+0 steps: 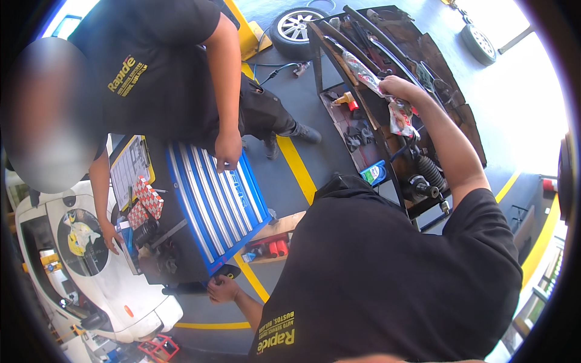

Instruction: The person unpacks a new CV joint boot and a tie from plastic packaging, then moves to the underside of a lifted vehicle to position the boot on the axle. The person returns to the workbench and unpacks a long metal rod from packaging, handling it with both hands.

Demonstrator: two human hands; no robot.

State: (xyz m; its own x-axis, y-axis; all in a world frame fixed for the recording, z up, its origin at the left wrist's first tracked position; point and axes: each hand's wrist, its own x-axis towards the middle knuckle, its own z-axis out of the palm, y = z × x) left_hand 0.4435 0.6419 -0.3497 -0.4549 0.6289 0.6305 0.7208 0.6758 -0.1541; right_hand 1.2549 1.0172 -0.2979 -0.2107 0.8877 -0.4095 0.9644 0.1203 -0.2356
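My right hand (392,86) reaches far out to a dark metal rack and is closed on a clear plastic wrapper (362,71) with red and white print. A second wrapped piece (400,116) hangs just below that hand. Down at the near corner of a blue tool chest (251,196) with several silver drawer edges, my left hand (224,289) has its fingers curled. What those fingers hold, if anything, I cannot make out. A black round part (230,271) sits right beside them. The rack (392,151) carries used car parts, among them a coil-spring shock absorber (428,168).
A co-worker in a dark shirt (163,72) stands across the tool chest, one hand over its drawers. Beside that person are a clipboard (130,166) and red-checkered boxes (147,198). A wheel (296,27) lies behind; a white car (133,290) is at left.
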